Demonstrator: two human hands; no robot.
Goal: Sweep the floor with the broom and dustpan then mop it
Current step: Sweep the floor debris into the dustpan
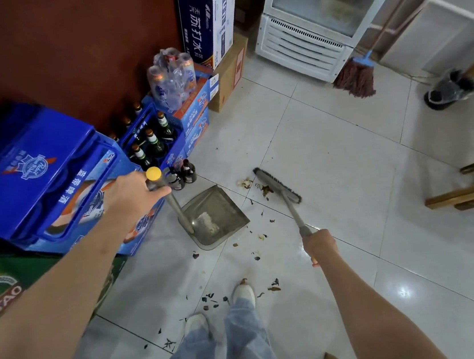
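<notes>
Left hand (133, 196) at about nine o'clock, fingers wrapped round the upright dustpan handle (169, 199) just below its yellow cap (153, 174). Dustpan (215, 216) flat on the tile at centre, mouth toward four o'clock, pale debris already lying inside. Thin and light by the look of it, apt to skid on glossy tile, so best steadied from high on the handle with some downward press.

Broom head (278, 185) at one o'clock of the pan, bristles on the floor beside brown scraps (265, 190). Stiff shaft, soft bristles; probably light enough for one hand. Right hand (321, 246) at five o'clock of the pan, fingers clamped round the broom handle (298, 218) near its upper end.

More dark flecks (211, 298) scattered near the shoes at six o'clock, unswept. Mop (357, 78) leaning far off at two o'clock, untouched.
</notes>
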